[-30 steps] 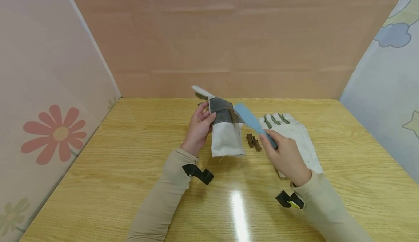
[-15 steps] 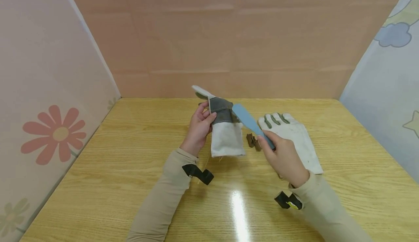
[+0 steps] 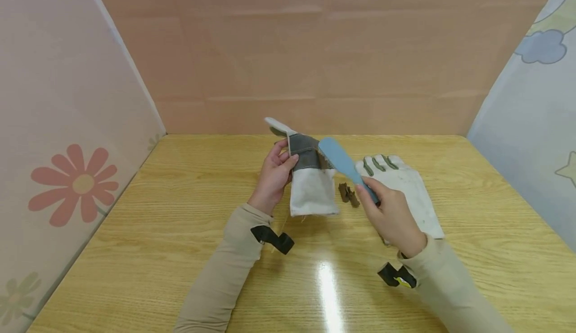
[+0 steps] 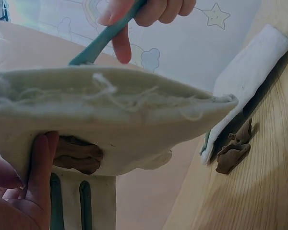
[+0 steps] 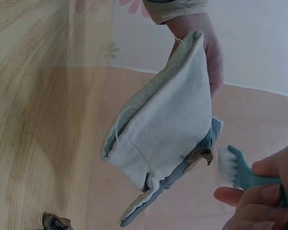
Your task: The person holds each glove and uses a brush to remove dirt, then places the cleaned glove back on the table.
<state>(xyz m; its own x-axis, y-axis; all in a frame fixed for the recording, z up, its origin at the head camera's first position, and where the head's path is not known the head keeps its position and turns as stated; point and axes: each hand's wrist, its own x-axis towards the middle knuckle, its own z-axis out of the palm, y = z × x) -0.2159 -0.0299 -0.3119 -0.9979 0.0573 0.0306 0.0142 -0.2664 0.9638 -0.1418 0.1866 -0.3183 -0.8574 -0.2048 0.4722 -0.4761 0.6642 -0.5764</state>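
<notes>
My left hand (image 3: pixel 273 175) pinches the edge of a white work glove (image 3: pixel 312 190) with a grey palm, holding it above the table with the cuff toward me. In the right wrist view, a brown, leathery-looking piece (image 5: pixel 200 155) clings to the glove's grey side. Another brown patch (image 4: pixel 79 155) shows near my left fingers in the left wrist view. My right hand (image 3: pixel 396 218) grips the handle of a blue brush (image 3: pixel 338 158). Its white bristles (image 5: pixel 225 166) face the glove, just short of the brown piece in the right wrist view.
Brown crumpled pieces (image 3: pixel 348 195) lie on the wooden table (image 3: pixel 180 233) between the held glove and my right hand. A second white glove (image 3: pixel 414 190) with green finger seams lies flat at the right. Papered walls stand at the back and sides.
The brush has shifted in small moves at the glove's right edge, first down a little and now back up. My left hand and the held glove stay nearly still.
</notes>
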